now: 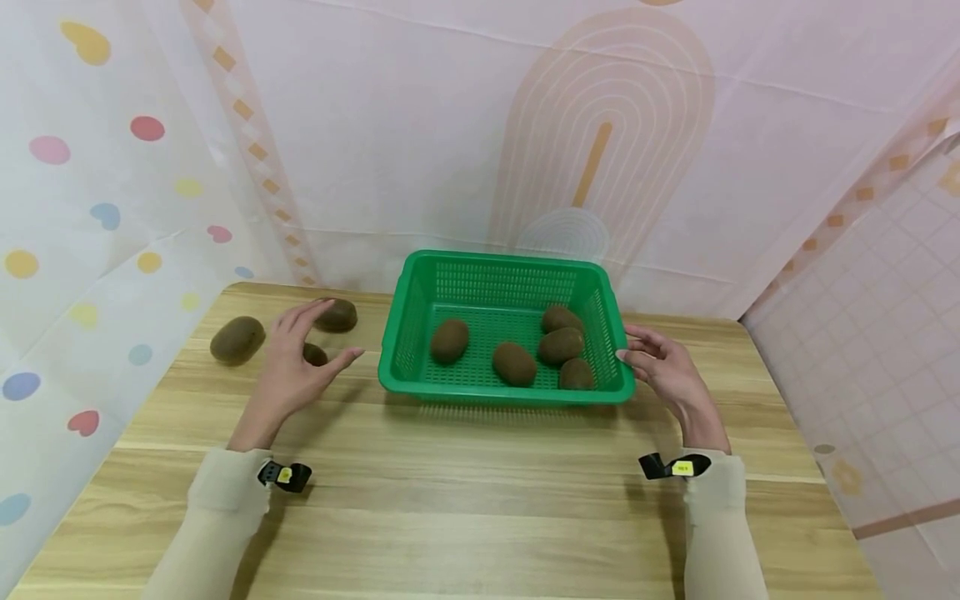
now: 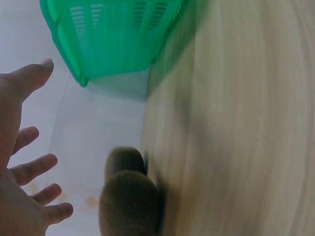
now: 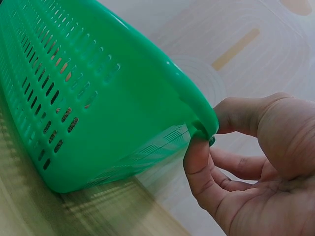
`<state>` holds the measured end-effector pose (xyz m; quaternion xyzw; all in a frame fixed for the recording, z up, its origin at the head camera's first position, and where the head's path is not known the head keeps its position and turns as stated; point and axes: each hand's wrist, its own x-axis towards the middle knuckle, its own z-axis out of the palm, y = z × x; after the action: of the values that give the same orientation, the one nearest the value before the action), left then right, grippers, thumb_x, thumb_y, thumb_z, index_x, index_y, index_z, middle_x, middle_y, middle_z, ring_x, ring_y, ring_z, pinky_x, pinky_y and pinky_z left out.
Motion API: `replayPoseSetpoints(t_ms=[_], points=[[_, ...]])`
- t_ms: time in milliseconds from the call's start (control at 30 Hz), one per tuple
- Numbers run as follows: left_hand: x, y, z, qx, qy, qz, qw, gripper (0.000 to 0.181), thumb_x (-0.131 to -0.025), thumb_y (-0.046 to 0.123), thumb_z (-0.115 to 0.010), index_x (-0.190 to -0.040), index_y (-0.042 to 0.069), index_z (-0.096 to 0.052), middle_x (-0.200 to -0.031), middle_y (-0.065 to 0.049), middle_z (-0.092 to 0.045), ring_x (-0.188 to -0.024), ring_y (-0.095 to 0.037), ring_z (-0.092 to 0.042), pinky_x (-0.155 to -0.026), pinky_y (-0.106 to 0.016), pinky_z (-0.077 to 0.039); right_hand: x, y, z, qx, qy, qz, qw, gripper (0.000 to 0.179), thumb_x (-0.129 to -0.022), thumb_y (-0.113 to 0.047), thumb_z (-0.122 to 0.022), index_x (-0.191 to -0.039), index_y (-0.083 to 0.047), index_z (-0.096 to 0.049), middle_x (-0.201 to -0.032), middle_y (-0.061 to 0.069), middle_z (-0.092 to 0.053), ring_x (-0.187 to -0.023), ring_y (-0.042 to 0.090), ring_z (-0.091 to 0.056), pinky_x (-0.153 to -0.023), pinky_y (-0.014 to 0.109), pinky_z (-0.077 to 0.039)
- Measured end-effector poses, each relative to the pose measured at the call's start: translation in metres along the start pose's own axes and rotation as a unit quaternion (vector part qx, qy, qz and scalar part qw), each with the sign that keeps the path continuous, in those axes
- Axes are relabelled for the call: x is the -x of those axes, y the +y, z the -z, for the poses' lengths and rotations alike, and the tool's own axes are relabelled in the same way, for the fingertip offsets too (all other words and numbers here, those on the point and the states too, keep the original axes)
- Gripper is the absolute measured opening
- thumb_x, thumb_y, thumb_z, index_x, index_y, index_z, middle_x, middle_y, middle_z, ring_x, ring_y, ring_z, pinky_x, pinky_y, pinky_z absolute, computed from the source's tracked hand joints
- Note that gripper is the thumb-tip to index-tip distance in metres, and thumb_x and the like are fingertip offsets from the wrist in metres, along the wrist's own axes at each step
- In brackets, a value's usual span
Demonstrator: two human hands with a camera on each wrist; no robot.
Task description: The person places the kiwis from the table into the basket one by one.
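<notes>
The right hand [image 1: 663, 367], right of centre, pinches the right end of the green basket's [image 1: 510, 395] rim between thumb and fingers. The left hand [image 1: 288, 367], left of centre, holds nothing: thumb and fingers stand spread. Between them shows a half-hidden kiwi [image 1: 315, 355]; contact and its long axis I cannot tell. Above it in the frame, partly behind the fingertips, lies a far kiwi [image 1: 341, 317], long axis roughly crosswise; an outer kiwi [image 1: 237, 340] lies left of the hand. The left hand is the nearer to all three. The green basket stands right of it, apart, long side across the frame, with five kiwis [image 1: 514, 364] inside. A wood-grain table [image 1: 480, 500] fills the lower frame; patterned cloth [image 1: 420, 125] covers the walls above.
</notes>
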<state>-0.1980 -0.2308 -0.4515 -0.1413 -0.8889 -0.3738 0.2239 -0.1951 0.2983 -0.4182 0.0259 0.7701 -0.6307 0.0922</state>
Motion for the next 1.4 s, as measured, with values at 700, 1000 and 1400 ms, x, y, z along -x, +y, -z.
replayPoseSetpoints(t_ms=[700,1000,1400], points=[[0.021,-0.03,0.017,-0.057,-0.115,0.183,0.9747,0.076,-0.088,0.021,-0.081,-0.149,-0.004,-0.044,-0.148,-0.042,-0.031,-0.13,-0.063,-0.03,-0.096,-0.075,-0.039,0.0,0.002,0.001,-0.012,-0.012,-0.001,0.9999,0.06,-0.102,-0.012,-0.063,-0.156,-0.004,-0.039,-0.121,0.003,-0.058,-0.101,0.004,-0.065,-0.088,0.02,-0.059],[0.024,-0.03,0.017,-0.059,-0.099,0.196,0.9737,0.064,-0.088,0.02,-0.081,-0.143,-0.001,-0.054,-0.143,-0.039,-0.039,-0.123,-0.06,-0.044,-0.098,-0.076,-0.044,-0.001,0.002,0.001,-0.019,-0.011,-0.002,0.9998,0.06,-0.102,-0.01,-0.063,-0.156,-0.003,-0.038,-0.118,0.001,-0.059,-0.099,0.005,-0.065,-0.088,0.02,-0.059],[0.022,-0.022,0.016,-0.061,-0.076,0.174,0.98,0.064,-0.087,0.024,-0.082,-0.141,0.001,-0.057,-0.143,-0.034,-0.044,-0.123,-0.055,-0.048,-0.097,-0.072,-0.045,-0.001,0.002,0.001,-0.02,-0.01,-0.002,0.9998,0.06,-0.102,-0.01,-0.062,-0.156,-0.003,-0.038,-0.118,0.001,-0.059,-0.099,0.004,-0.065,-0.087,0.02,-0.059]])
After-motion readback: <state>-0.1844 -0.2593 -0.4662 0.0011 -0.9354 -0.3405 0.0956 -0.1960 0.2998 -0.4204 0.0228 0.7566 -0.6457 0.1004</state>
